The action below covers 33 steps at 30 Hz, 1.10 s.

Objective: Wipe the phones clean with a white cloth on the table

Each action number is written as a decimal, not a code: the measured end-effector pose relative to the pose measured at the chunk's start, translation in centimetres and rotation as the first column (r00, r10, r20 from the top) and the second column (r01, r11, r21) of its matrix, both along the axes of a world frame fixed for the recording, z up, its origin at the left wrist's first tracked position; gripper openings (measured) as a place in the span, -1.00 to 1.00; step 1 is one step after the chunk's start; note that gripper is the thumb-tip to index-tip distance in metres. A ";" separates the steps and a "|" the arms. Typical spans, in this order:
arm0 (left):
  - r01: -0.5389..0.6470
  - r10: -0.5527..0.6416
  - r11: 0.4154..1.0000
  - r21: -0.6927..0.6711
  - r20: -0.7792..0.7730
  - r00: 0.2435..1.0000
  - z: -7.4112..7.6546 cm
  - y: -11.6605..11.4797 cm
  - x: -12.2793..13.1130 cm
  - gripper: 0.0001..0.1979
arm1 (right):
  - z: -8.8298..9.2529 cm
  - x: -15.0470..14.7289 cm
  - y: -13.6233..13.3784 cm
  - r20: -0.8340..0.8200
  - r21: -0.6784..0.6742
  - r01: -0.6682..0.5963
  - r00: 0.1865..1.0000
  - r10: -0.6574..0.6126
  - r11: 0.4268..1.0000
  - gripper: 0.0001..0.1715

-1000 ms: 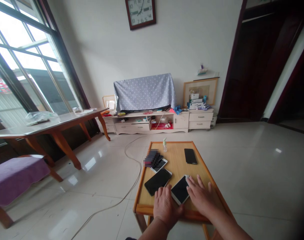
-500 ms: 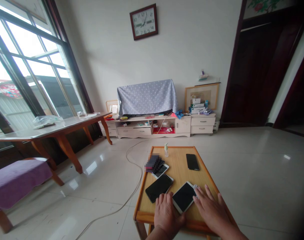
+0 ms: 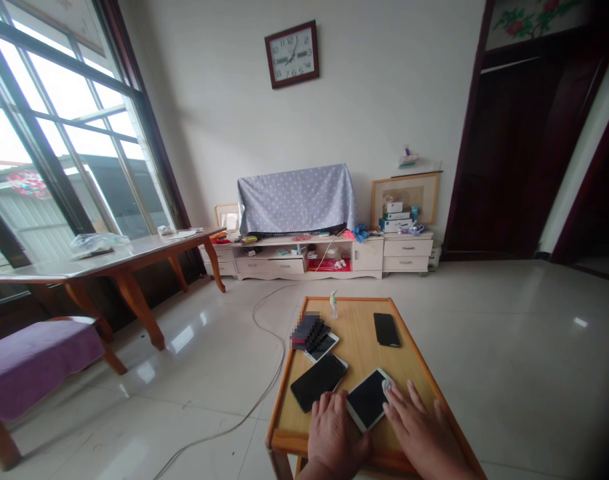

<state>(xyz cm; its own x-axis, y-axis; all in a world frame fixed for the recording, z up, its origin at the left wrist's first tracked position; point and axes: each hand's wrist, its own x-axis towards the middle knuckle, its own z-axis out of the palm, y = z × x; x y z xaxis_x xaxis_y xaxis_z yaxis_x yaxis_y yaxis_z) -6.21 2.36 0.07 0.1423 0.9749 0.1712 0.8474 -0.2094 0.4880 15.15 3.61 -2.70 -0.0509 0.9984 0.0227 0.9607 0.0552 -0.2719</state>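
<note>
A white-framed smartphone with a dark screen lies face up near the front of a small wooden table. My left hand steadies it, fingers along the left edge and thumb by the lower corner. Under the fingertips of my right hand is a small white wad, like a tissue or cloth, pressed on the screen's upper right part. My right hand's other fingers are spread. Close to my left fingers rests a larger black phone. Another white phone lies behind it, partly under a pixelated dark stack.
A black phone lies at the table's right side. Near the back edge stands a small spray bottle. A cable runs over the tiled floor to the left. A long table and purple-covered bench stand farther left.
My right fingers have moved the white wad from the phone's upper right corner slightly left onto the screen. My left hand stays at the phone's left edge. The camera view has tilted slightly.
</note>
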 end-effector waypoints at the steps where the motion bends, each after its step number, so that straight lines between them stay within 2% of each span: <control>1: 0.002 -0.002 1.000 -0.020 -0.006 1.000 0.0 0.1 0.0 -0.30 | 0.4 -0.9 -0.5 -0.016 -0.005 -0.023 1.000 0.023 1.000 -0.30; 5: -0.012 0.009 0.997 -0.071 -0.047 0.999 0.2 0.3 -0.1 -0.37 | 2.3 -4.6 -3.1 -0.132 -0.071 -0.233 0.966 0.223 0.970 -0.33; 7: -0.014 0.009 0.997 -0.077 -0.072 0.997 0.3 0.3 -0.1 -0.41 | 3.0 -5.1 -3.4 -0.171 -0.093 -0.302 0.943 0.284 0.949 -0.34; 9: -0.014 0.008 0.997 -0.073 -0.081 0.997 0.5 0.2 0.0 -0.40 | 3.2 -4.3 -2.8 -0.164 -0.087 -0.266 0.954 0.250 0.960 -0.35; 12: -0.023 0.016 0.998 -0.065 -0.094 0.995 1.1 -0.1 0.2 -0.34 | 2.8 -2.1 -1.2 -0.096 -0.057 -0.091 0.992 0.086 0.994 -0.36; 14: -0.028 0.020 0.997 -0.071 -0.103 0.994 1.2 -0.2 0.2 -0.32 | 2.7 -1.6 -0.7 -0.066 -0.049 -0.021 0.998 0.018 0.999 -0.36; 16: -0.033 0.025 0.996 -0.085 -0.098 0.995 1.1 -0.1 0.1 -0.33 | 2.8 -2.3 -1.1 -0.086 -0.062 -0.061 0.995 0.056 0.996 -0.35; 21: -0.016 0.010 0.994 -0.105 -0.062 0.998 0.1 0.2 -0.2 -0.48 | 3.9 -6.0 -2.9 -0.207 -0.107 -0.315 0.935 0.289 0.943 -0.34; 23: -0.030 0.027 0.997 -0.070 -0.047 0.999 -0.1 0.2 -0.1 -0.50 | 4.0 -6.2 -2.5 -0.199 -0.093 -0.307 0.938 0.285 0.947 -0.34; 28: -0.052 0.051 0.998 -0.040 -0.010 0.999 0.1 0.1 0.2 -0.45 | 3.4 -4.5 -1.0 -0.148 -0.096 -0.190 0.973 0.175 0.977 -0.34; 33: -0.008 0.005 0.996 -0.093 -0.031 1.000 -0.6 0.5 -0.4 -0.43 | 3.9 -6.0 -2.3 -0.139 -0.111 -0.293 0.951 0.277 0.950 -0.36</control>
<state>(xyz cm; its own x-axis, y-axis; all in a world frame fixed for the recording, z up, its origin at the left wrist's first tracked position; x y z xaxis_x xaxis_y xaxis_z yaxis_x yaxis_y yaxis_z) -6.59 2.82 -0.53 0.1396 0.9873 0.0758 0.8634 -0.1588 0.4790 9.15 1.28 1.18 -0.3387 0.9373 -0.0818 0.8698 0.2787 -0.4072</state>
